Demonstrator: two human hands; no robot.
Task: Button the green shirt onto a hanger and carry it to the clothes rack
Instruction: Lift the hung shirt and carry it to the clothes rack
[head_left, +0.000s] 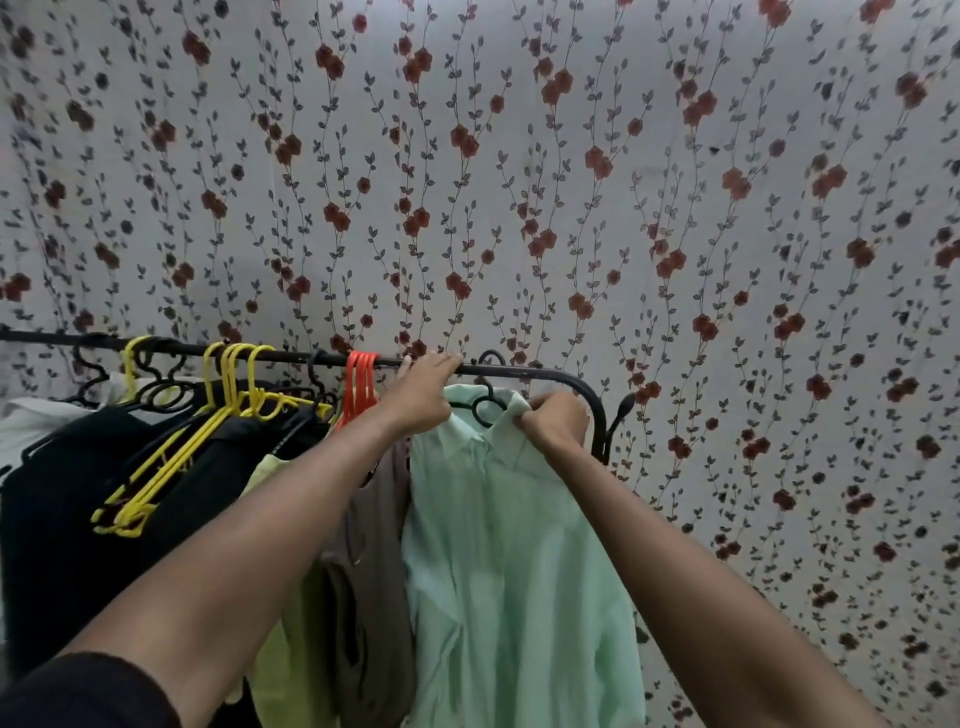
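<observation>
My left hand (423, 392) reached the rack's rail (291, 356), fingers laid over it. My right hand (553, 418) pinched the collar of the green shirt (498, 561), which hung on its black hanger (485, 402) just under the rail, beside a brown top (371, 561).

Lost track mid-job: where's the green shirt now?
Head view, lower centre-right: green shirt hangs at the rack rail's right end, beside the brown garment, right hand pinching its collar.
</observation>
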